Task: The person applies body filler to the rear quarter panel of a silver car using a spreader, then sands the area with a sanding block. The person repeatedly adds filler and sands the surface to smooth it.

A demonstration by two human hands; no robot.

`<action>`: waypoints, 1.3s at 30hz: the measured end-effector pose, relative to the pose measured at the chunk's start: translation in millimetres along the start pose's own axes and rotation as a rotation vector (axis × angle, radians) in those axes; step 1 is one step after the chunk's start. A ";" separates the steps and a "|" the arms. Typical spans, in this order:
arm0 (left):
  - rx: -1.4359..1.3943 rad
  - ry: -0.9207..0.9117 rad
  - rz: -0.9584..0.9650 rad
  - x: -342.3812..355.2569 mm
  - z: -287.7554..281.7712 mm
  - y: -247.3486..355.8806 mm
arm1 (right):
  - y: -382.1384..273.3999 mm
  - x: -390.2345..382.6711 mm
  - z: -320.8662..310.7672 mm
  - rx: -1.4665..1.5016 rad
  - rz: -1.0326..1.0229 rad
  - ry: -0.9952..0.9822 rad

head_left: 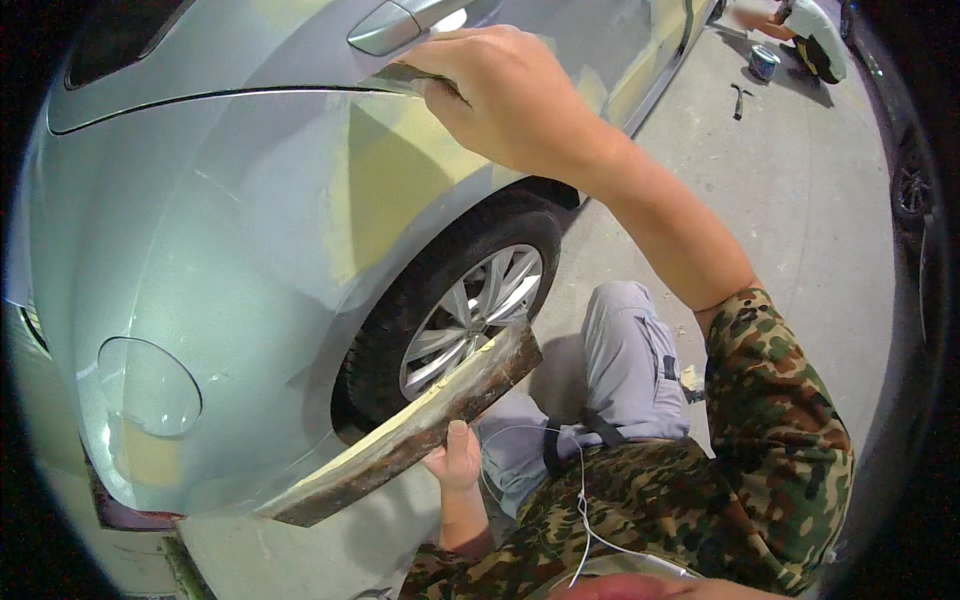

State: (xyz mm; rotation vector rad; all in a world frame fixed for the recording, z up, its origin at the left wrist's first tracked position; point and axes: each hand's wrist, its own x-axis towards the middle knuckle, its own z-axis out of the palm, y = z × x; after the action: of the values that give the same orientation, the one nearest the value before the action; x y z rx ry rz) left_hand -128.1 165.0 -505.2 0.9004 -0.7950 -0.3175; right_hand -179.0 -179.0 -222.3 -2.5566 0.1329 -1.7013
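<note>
My left hand (455, 462) grips a long, dirty board (440, 405) from below, thumb on its near edge. A pale yellow strip of filler (400, 420) runs along the board's far side. High over the rear panel, close to the door handle (384, 28), my right hand (495, 90) is closed on a thin, flat scraper (402, 74), mostly hidden by the fingers. The silver car's side (260, 250) carries grey and pale yellow patches (385, 190) below that hand. Whether the scraper touches the panel is hard to tell.
The rear wheel (475, 310) stands between the board and the patched panel. A round fuel flap (150, 385) is at the left. Farther off, another person (815, 40) crouches near a tin (763, 62) and a hammer-like tool (740, 100). A dark car (905, 190) edges the right.
</note>
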 end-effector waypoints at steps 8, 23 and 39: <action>-0.041 -0.005 -0.048 4.5 7.5 3.4 | 2.8 -1.0 4.6 0.014 0.029 0.001; 0.003 -0.011 -0.083 0.4 -1.6 -8.2 | 36.7 -44.6 8.7 -0.083 0.135 -0.086; -0.380 -0.186 -0.525 56.5 78.7 -48.8 | 71.0 -104.2 18.1 1.618 0.613 -1.509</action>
State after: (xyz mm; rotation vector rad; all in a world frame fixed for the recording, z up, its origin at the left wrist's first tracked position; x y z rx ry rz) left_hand -143.8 59.1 -488.0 0.7122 -0.6269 -0.9911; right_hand -204.8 -238.1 -332.1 -1.4222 -0.3456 0.5592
